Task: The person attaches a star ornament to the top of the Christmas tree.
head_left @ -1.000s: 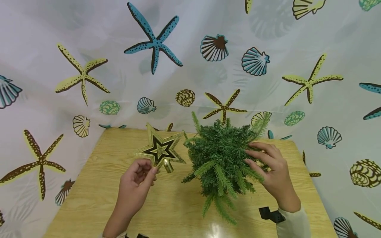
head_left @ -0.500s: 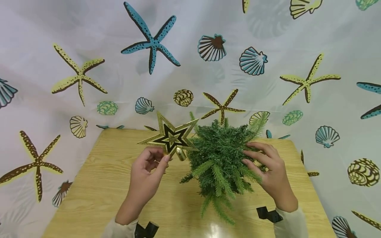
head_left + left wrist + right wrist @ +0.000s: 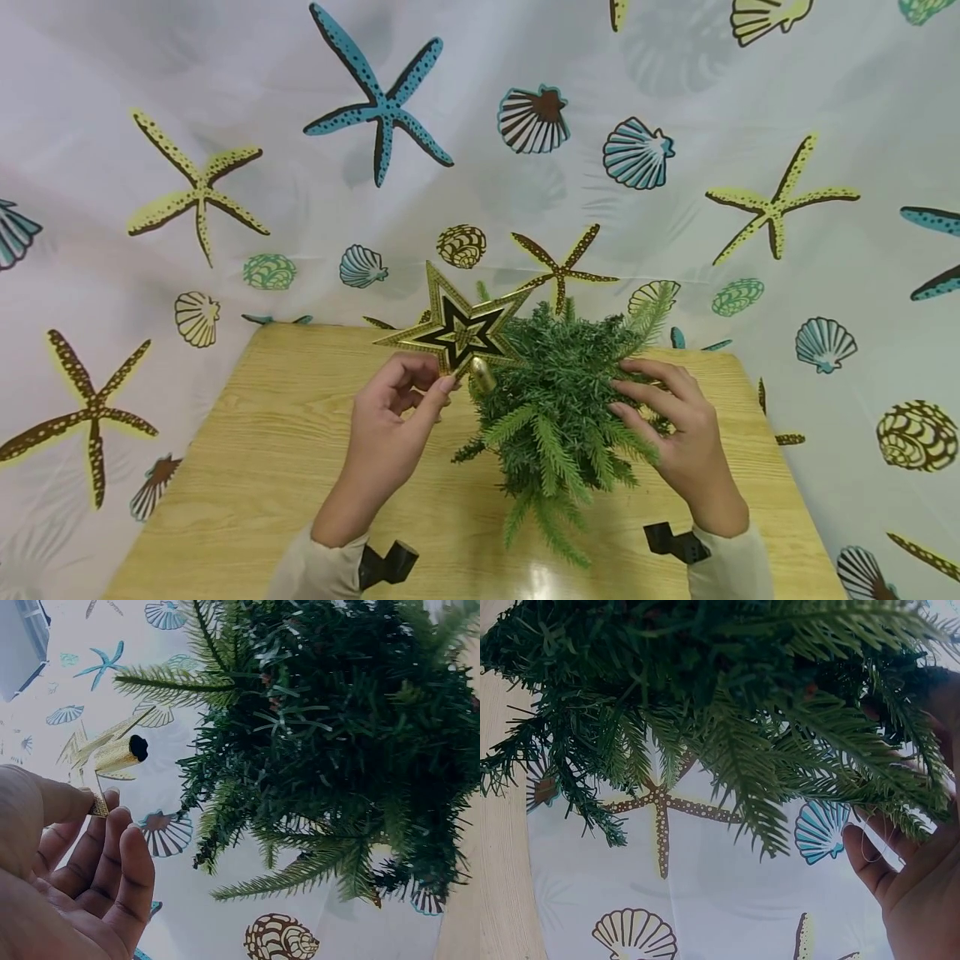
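My left hand [image 3: 397,425] pinches the lower point of a gold and black star tree topper [image 3: 462,335] between thumb and fingers. From the star's underside sticks a short gold socket [image 3: 483,375]; its dark open end faces the tree in the left wrist view. To the right stands a small artificial Christmas tree [image 3: 558,392], its dark green foliage mixed with lighter sprigs. In the head view the star's right points overlap the tree's upper left side; contact cannot be told. My right hand [image 3: 686,433] rests on the tree's right side with loosely bent fingers, their tips against the foliage.
The tree stands on a light wooden table [image 3: 262,467]. Behind and beside it hangs a white cloth [image 3: 480,200] printed with starfish and shells. A thin clear loop [image 3: 881,844] shows near my right hand's fingers. Black camera mounts [image 3: 386,565] sit at both wrists.
My left hand has carried the star up and to the right, from beside the tree to its upper left side. My right hand has stayed on the foliage.
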Available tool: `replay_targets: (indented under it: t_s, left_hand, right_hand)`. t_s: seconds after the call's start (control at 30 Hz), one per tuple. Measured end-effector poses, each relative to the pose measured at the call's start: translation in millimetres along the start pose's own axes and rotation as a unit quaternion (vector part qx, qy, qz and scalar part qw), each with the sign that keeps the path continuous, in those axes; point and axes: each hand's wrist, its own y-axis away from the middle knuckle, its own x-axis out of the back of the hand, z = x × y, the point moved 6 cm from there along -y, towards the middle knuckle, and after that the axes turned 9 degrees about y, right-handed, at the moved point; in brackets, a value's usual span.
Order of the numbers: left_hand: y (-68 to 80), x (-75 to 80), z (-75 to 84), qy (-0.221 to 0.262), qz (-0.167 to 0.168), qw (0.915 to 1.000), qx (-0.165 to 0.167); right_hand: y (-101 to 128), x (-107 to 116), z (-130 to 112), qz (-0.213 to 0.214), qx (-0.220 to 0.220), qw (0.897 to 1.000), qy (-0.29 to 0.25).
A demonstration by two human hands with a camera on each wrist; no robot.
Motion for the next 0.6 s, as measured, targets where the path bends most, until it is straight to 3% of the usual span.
replay_targets:
  t_s: [0.27, 0.6]
  left_hand:
    - [-13.1, -11.5, 10.6, 0.005, 0.002, 0.9999, -0.012]
    - [-23.5, -26.6, 22.9, -0.01, -0.022, 0.9994, -0.023]
  right_hand:
    - [-0.1, -0.1, -0.1, 0.0, 0.003, 1.0, -0.001]
    - [-0.3, 0.0, 0.0, -0.002, 0.0, 1.0, -0.005]
